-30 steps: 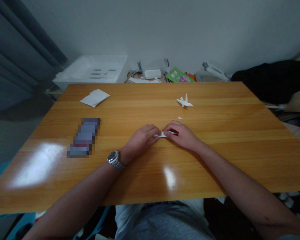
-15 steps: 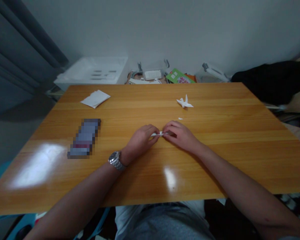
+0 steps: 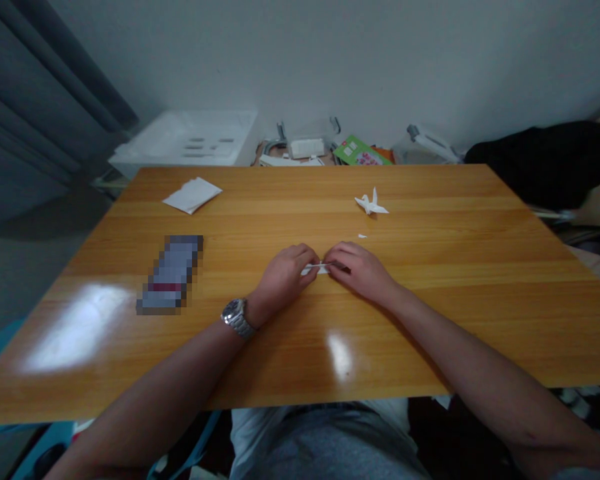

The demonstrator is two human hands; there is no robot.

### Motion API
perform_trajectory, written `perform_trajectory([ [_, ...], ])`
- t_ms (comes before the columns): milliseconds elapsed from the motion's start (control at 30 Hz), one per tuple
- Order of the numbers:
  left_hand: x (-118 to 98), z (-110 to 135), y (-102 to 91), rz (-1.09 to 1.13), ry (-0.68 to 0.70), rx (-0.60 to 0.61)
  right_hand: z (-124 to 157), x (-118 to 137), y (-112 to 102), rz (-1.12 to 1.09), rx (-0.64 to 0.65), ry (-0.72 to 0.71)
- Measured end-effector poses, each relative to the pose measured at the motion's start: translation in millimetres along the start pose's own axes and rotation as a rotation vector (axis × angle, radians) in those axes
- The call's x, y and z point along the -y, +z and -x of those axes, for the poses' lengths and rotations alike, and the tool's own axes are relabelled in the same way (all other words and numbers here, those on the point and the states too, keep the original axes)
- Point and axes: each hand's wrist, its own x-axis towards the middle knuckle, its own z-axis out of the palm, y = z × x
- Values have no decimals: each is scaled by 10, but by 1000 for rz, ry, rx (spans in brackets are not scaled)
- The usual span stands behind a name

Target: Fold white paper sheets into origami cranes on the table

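Between my two hands is a small folded piece of white paper [image 3: 323,269], mostly covered by my fingers. My left hand [image 3: 291,270], with a metal watch on its wrist, pinches the paper's left end. At the right end, my right hand [image 3: 360,270] grips it between thumb and fingers. Only a narrow strip shows in the gap, low over the table. Beyond my right hand stands a white origami crane [image 3: 371,203]. A tiny white paper scrap [image 3: 363,236] lies between that crane and my hand.
On the wooden table [image 3: 260,360], a stack of white paper [image 3: 193,195] lies at the back left. A pixelated phone [image 3: 171,275] is nearer, left of my arm. Behind the table edge are a white foam box [image 3: 225,150], a green booklet [image 3: 360,153] and a clear plastic bin [image 3: 425,147].
My hands have stayed nearly in place, still pinching the paper. The paper between them has tilted slightly, with more white showing below its upper edge. The whole view has shifted a little.
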Motion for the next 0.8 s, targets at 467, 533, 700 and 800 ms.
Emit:
perform_trajectory([
  [467,-31,16,-44,-169,96,55,11,-2,12,234,39,-115],
  [533,-30,21,-61,-171,106,72,20,13,-3,234,53,-125],
  [700,-17,56,-96,-150,149,103,47,29,-36,214,67,-166],
  [800,-23,92,-109,-152,161,99,70,2,-56,217,67,-184],
])
